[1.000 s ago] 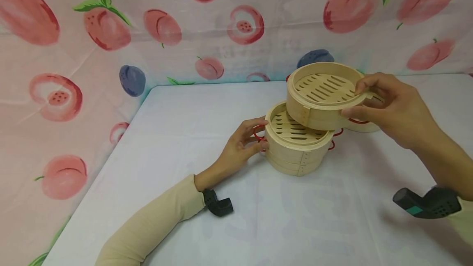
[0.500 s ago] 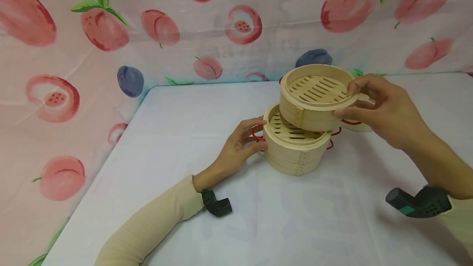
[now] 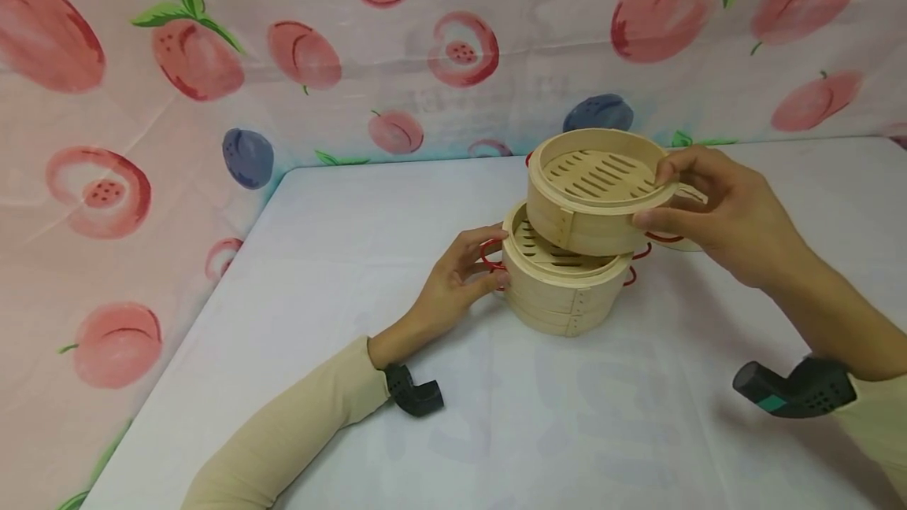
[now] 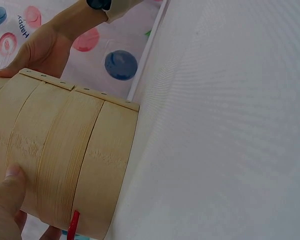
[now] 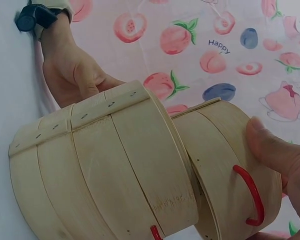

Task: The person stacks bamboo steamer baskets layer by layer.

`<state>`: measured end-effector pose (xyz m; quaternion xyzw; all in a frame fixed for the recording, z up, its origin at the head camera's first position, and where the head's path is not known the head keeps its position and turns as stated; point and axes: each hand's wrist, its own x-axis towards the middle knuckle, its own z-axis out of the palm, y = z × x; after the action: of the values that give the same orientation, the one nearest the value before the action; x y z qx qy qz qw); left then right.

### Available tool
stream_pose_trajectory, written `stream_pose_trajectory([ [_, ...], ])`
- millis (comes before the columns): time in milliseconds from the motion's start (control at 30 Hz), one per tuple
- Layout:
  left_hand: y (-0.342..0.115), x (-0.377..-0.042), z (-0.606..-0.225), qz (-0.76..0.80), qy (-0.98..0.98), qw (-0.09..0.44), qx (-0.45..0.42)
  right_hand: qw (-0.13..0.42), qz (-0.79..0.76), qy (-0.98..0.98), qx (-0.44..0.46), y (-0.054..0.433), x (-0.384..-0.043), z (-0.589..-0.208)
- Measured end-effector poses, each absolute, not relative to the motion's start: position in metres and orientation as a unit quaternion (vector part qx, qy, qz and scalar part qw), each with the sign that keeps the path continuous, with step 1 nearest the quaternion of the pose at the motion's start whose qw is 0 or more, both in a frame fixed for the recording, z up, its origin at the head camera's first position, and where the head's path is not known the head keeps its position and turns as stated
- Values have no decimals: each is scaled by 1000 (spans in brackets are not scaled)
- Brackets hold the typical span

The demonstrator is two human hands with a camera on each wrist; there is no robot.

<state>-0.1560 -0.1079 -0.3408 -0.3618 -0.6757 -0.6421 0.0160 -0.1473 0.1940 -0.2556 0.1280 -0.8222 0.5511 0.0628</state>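
Note:
Two stacked bamboo steamer baskets (image 3: 560, 305) with red handles stand on the white table. My left hand (image 3: 453, 286) holds the stack by its left side, thumb on the front and fingers round the back; in the left wrist view the thumb (image 4: 10, 185) presses the bamboo wall. Over the stack my right hand (image 3: 723, 207) pinches the right rim of a third steamer basket (image 3: 602, 223), slotted base showing inside. This basket sits tilted and off-centre to the right, overlapping the stack's open top. The right wrist view shows a wedge-shaped gap between the upper basket (image 5: 225, 165) and the stack (image 5: 100, 170).
Behind the right hand a pale round bamboo piece (image 3: 687, 245) lies on the table (image 3: 397, 219), mostly hidden. A fruit-print cloth (image 3: 319, 116) hangs along the back and left. Both wrists carry black cameras (image 3: 414, 390).
My right hand has carried the upper basket left and slightly down, further over the stack. The left hand keeps its hold and the stack stays in place.

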Motion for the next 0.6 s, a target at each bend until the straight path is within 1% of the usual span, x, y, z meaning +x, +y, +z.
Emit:
stream_pose_trajectory([
  [400, -108, -155, -339, -639, -678, 17, -363, 46, 607, -777, 161, 190, -143, -257],
  [600, -108, -157, -341, -643, -674, 16, -364, 53, 575, -802, 152, 186, -140, -256],
])
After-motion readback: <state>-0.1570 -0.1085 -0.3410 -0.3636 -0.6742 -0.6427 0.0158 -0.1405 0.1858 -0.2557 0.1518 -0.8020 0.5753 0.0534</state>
